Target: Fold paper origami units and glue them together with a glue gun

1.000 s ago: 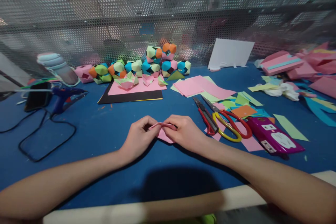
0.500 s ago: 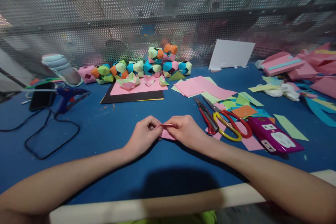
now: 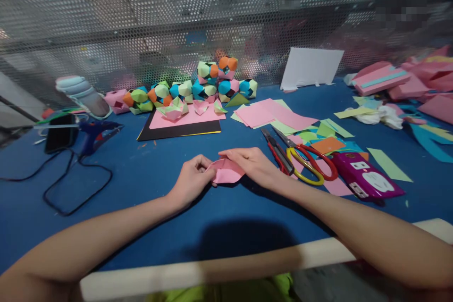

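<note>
A piece of pink folded paper, opened into a shallow hollow shape, is between my two hands just above the blue table. My left hand pinches its left end between thumb and fingers. On the other side, my right hand grips the right end, its fingers reaching along the far edge and its thumb mostly hidden. Right of that hand lie a red box cutter and scissors with one red and one yellow handle loop.
Behind stand several folded paper balls in a row, with a black sheet before them. Pink sheets, paper scraps and a purple packet lie right. A glue gun, its cord, a phone and a bottle are left.
The pink paper has spread from a narrow folded piece into a wider hollow shape. My right hand's fingers have straightened along its far edge. The view has shifted slightly.
</note>
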`<act>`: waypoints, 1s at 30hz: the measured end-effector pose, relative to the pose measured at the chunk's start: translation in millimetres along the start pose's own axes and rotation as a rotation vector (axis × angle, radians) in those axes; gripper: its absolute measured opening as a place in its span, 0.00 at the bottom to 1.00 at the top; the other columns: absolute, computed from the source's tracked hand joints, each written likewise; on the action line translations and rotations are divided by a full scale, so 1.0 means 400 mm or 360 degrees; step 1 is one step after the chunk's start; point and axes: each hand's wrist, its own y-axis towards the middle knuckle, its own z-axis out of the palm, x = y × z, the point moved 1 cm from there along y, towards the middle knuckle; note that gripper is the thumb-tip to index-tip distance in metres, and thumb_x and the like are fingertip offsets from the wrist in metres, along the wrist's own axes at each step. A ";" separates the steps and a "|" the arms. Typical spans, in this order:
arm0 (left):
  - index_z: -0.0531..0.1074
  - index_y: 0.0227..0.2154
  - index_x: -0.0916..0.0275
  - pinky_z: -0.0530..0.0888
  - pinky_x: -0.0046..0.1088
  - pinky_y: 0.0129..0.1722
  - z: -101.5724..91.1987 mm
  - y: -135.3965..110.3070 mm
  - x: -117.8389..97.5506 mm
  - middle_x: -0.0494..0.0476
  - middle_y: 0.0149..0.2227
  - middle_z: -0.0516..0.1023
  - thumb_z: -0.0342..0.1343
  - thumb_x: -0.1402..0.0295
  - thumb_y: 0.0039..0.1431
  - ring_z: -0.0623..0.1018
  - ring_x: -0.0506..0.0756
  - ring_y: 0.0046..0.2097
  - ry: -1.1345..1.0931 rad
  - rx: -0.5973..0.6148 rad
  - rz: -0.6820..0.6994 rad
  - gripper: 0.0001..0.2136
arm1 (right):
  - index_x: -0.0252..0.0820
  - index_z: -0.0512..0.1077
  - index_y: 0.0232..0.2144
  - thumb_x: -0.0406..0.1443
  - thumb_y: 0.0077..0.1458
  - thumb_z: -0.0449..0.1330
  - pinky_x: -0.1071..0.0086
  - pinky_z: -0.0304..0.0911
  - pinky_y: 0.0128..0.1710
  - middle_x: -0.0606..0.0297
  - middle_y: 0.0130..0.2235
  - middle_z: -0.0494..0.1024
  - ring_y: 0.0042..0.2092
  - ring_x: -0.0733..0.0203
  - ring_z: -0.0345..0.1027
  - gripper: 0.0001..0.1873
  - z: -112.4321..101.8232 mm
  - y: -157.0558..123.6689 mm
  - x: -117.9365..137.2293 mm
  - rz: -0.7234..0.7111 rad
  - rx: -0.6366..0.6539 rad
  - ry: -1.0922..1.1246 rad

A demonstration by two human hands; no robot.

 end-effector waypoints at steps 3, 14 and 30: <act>0.65 0.20 0.62 0.69 0.25 0.26 -0.003 0.001 -0.005 0.47 0.22 0.72 0.57 0.70 0.47 0.73 0.49 0.22 -0.0030 0.0038 -0.0025 0.07 | 0.39 0.77 0.41 0.40 0.57 0.55 0.70 0.66 0.38 0.60 0.40 0.81 0.39 0.60 0.73 0.16 0.006 -0.004 0.000 -0.0034 -0.0058 0.0076; 0.64 0.18 0.62 0.66 0.22 0.23 -0.036 -0.009 -0.017 0.51 0.25 0.70 0.56 0.69 0.49 0.69 0.48 0.25 -0.0046 0.0087 -0.0042 0.09 | 0.39 0.75 0.42 0.45 0.63 0.46 0.69 0.68 0.39 0.58 0.38 0.81 0.39 0.61 0.75 0.22 0.005 -0.013 -0.024 -0.0168 -0.0003 0.0272; 0.67 0.21 0.62 0.69 0.20 0.26 -0.076 0.004 -0.006 0.52 0.28 0.73 0.57 0.74 0.52 0.73 0.48 0.28 -0.0163 0.0028 0.0027 0.07 | 0.47 0.67 0.54 0.59 0.56 0.44 0.64 0.70 0.43 0.56 0.44 0.78 0.44 0.52 0.73 0.34 -0.010 -0.057 -0.071 -0.0194 0.0198 -0.0076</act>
